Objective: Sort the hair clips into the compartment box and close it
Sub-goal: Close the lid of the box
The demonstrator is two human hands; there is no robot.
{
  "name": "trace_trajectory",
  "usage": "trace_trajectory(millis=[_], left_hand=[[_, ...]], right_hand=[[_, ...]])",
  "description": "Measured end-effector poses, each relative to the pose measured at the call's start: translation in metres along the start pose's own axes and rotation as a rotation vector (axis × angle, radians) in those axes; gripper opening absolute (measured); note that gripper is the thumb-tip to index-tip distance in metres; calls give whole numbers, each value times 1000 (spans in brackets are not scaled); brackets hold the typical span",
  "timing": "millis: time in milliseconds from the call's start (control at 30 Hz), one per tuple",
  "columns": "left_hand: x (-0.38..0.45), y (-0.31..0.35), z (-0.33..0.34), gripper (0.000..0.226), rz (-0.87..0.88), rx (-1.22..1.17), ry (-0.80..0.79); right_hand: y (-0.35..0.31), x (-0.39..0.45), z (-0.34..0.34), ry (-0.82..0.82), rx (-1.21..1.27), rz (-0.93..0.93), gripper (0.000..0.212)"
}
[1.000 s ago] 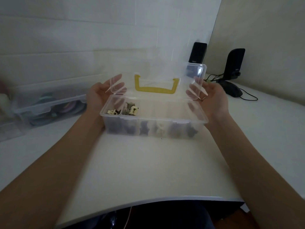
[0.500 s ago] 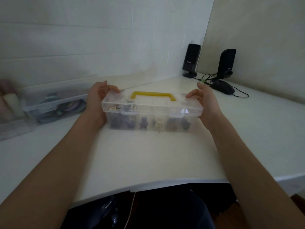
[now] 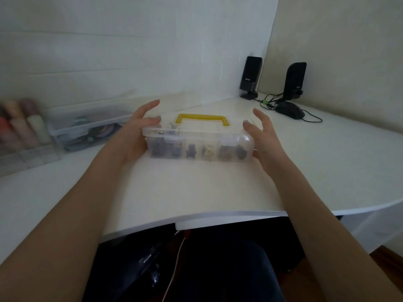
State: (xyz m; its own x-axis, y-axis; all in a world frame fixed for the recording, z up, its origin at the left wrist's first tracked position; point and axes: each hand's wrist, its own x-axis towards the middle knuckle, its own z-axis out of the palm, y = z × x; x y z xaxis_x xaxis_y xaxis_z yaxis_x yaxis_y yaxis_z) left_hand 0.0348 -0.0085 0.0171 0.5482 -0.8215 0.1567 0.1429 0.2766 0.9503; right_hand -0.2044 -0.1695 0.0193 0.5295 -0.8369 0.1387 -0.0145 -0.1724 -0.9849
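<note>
White desk under the head camera carries one compartment box at centre, lid down, hair clips inside. Two hands flank it: left hand and right hand, fingers spread, touching its ends. Two speakers stand far right.

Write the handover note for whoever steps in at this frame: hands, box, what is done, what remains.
Left hand: open, thumb on the lid's left corner, palm against the end wall.
Right hand: open, beside the right end.
Compartment box: on the white desk, lid down, yellow handle flat on top, hair clips inside.
Done: clips sorted, lid lowered.
Left: whether the two front latches are snapped cannot be told; press them.
</note>
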Motion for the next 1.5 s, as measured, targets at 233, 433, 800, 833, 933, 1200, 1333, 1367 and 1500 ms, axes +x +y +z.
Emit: trace_trajectory(millis=[233, 433, 800, 833, 933, 1200, 1333, 1367, 1500], left_hand=[[-19, 4, 16, 16, -7, 236, 106], [-37, -7, 15, 56, 162, 598, 89], [-38, -17, 13, 60, 274, 770, 202], [-37, -17, 13, 57, 281, 785, 217], [-38, -18, 14, 54, 308, 802, 241], [-42, -15, 24, 55, 290, 841, 304], [-33, -18, 29, 62, 352, 1038, 361], [-30, -19, 31, 65, 382, 1105, 364], [-13, -26, 41, 66, 460, 1368, 308]], right_hand=[[-9, -14, 5, 93, -153, -120, 17], [8, -25, 2, -9, -204, -138, 62], [12, -20, 7, 104, -310, -189, 53], [12, -20, 7, 112, -315, -200, 52], [12, -20, 8, 110, -319, -217, 52], [13, -14, 12, 80, -347, -251, 52], [15, -3, 17, 153, -357, -287, 47], [15, 1, 17, 174, -364, -299, 45], [17, 16, 13, 225, -382, -270, 40]])
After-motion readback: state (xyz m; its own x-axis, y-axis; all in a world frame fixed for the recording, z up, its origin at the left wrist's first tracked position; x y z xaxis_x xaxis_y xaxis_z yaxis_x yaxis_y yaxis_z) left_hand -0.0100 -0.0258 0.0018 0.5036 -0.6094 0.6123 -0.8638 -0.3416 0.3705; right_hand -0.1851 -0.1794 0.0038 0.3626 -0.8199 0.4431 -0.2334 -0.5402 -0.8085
